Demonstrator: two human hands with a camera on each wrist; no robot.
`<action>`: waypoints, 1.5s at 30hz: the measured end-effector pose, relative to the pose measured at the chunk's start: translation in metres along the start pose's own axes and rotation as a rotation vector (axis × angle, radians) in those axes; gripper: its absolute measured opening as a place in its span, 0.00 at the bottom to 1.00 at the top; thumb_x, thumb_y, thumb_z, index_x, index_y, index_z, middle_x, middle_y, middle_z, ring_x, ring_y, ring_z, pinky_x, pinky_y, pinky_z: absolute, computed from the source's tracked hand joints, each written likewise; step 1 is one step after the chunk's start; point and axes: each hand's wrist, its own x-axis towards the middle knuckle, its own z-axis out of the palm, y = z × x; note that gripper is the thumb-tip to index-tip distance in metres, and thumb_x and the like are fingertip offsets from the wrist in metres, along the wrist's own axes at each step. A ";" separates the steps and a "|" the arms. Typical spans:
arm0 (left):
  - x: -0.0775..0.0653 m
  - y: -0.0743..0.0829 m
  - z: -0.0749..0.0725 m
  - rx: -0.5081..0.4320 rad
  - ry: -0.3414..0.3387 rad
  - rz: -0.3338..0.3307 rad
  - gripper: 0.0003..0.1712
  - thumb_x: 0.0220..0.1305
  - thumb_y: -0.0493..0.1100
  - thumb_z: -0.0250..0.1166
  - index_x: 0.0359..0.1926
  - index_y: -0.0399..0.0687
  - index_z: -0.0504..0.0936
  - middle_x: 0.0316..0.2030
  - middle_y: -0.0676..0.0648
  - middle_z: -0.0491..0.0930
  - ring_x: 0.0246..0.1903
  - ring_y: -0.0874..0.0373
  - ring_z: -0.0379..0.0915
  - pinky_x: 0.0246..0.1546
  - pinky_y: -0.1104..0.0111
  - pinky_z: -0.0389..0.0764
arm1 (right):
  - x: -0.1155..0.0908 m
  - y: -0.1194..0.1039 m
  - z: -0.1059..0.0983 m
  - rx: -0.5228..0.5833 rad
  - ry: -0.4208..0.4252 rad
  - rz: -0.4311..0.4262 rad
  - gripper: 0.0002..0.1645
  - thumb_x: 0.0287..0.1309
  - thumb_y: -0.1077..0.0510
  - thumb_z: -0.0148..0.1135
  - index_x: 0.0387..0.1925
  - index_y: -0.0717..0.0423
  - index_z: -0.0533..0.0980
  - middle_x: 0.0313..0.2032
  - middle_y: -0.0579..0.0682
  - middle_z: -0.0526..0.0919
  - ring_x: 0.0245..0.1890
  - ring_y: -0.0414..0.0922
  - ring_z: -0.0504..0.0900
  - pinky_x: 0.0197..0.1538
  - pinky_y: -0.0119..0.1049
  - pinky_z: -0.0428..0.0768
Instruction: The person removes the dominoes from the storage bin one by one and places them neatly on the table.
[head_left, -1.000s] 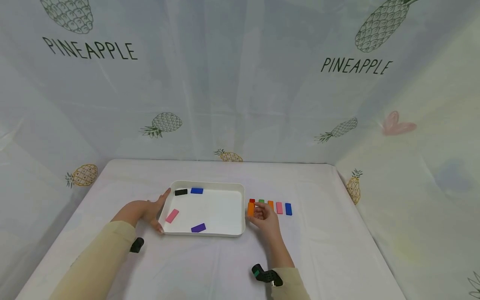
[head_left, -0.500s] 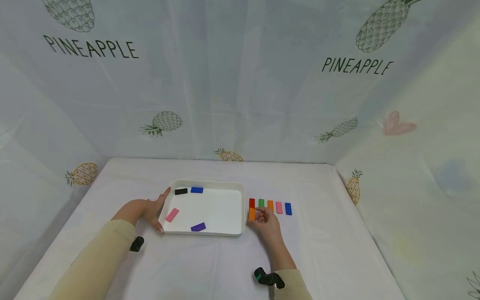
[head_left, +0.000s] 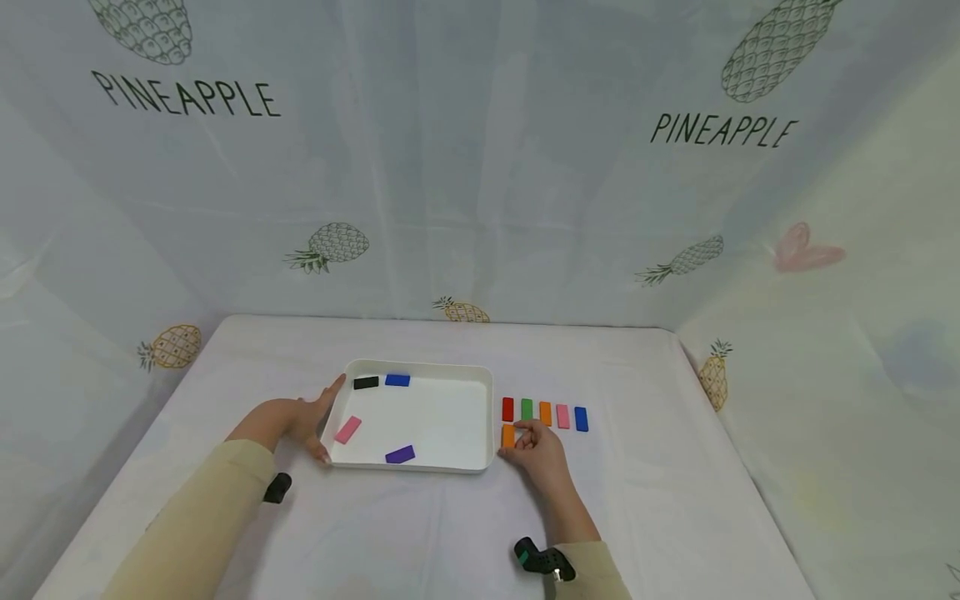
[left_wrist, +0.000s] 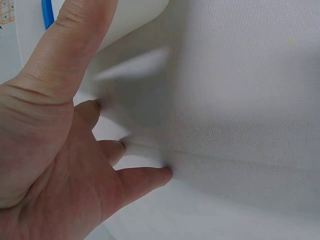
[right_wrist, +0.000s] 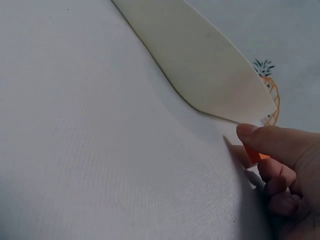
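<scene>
Beside the right edge of the white tray (head_left: 450, 468), my right hand (head_left: 542, 457) pinches an orange block (head_left: 508, 436) between thumb and finger, just in front of a red block (head_left: 507, 409). The right wrist view shows a bit of this orange block (right_wrist: 252, 154) under the thumb, close to the tray's corner. My left hand (head_left: 303, 423) spreads along the tray's left side, touching it. In the left wrist view, the left hand's thumb (left_wrist: 75, 45) lies by the tray wall, and several fingertips meet the cloth.
Inside the tray lie black (head_left: 366, 382), blue (head_left: 397, 380), pink (head_left: 348, 430) and purple (head_left: 400, 455) blocks. Right of the red block, a row continues with green (head_left: 527, 408), orange (head_left: 545, 413), pink (head_left: 562, 416) and blue (head_left: 581, 419) blocks. White cloth (head_left: 420, 533) covers the table.
My right hand has drawn the orange block toward me, from overlapping the red block to a spot in front of it. The red block now shows fully. The left hand keeps its place.
</scene>
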 end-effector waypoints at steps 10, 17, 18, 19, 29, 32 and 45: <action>0.006 -0.002 0.001 -0.021 -0.015 -0.018 0.88 0.31 0.65 0.81 0.74 0.46 0.22 0.72 0.26 0.37 0.67 0.20 0.36 0.60 0.29 0.44 | 0.001 -0.004 0.005 -0.080 0.024 0.023 0.28 0.43 0.62 0.79 0.48 0.61 0.77 0.20 0.48 0.72 0.21 0.43 0.69 0.23 0.31 0.69; 0.003 -0.001 -0.001 -0.027 -0.008 -0.003 0.88 0.31 0.64 0.81 0.74 0.46 0.23 0.72 0.25 0.37 0.66 0.18 0.36 0.59 0.28 0.44 | 0.003 -0.005 0.006 -0.108 0.016 0.030 0.29 0.44 0.60 0.79 0.49 0.61 0.77 0.20 0.48 0.72 0.21 0.43 0.69 0.23 0.30 0.68; 0.004 -0.002 -0.001 -0.024 -0.006 -0.004 0.88 0.31 0.64 0.81 0.74 0.46 0.23 0.72 0.25 0.37 0.66 0.19 0.36 0.60 0.28 0.44 | 0.003 -0.005 0.006 -0.110 0.016 0.027 0.29 0.44 0.60 0.79 0.49 0.61 0.77 0.20 0.48 0.72 0.21 0.43 0.69 0.23 0.30 0.69; 0.005 -0.003 0.000 -0.021 -0.003 -0.004 0.88 0.30 0.65 0.81 0.74 0.46 0.23 0.72 0.25 0.37 0.66 0.19 0.36 0.60 0.28 0.44 | 0.004 -0.005 0.006 -0.110 0.016 0.026 0.29 0.44 0.61 0.79 0.49 0.61 0.77 0.20 0.48 0.72 0.21 0.43 0.69 0.23 0.30 0.68; 0.000 0.002 -0.002 -0.038 -0.016 -0.009 0.88 0.32 0.63 0.82 0.74 0.45 0.22 0.72 0.24 0.36 0.66 0.19 0.36 0.60 0.29 0.43 | 0.005 -0.006 0.006 -0.120 0.007 0.029 0.29 0.43 0.61 0.79 0.48 0.62 0.77 0.20 0.48 0.72 0.21 0.43 0.69 0.23 0.31 0.69; -0.004 0.005 -0.003 -0.041 -0.009 -0.002 0.88 0.31 0.61 0.82 0.74 0.44 0.23 0.71 0.23 0.37 0.66 0.19 0.37 0.59 0.28 0.44 | 0.004 -0.006 0.005 -0.130 0.004 0.019 0.29 0.44 0.62 0.79 0.49 0.63 0.77 0.21 0.48 0.72 0.21 0.44 0.69 0.24 0.31 0.69; -0.003 0.005 -0.003 -0.036 -0.007 -0.015 0.86 0.34 0.60 0.82 0.74 0.44 0.24 0.71 0.23 0.38 0.66 0.19 0.37 0.59 0.28 0.45 | 0.005 -0.005 0.005 -0.119 -0.003 0.033 0.29 0.44 0.61 0.79 0.50 0.61 0.77 0.21 0.48 0.72 0.22 0.43 0.70 0.24 0.31 0.69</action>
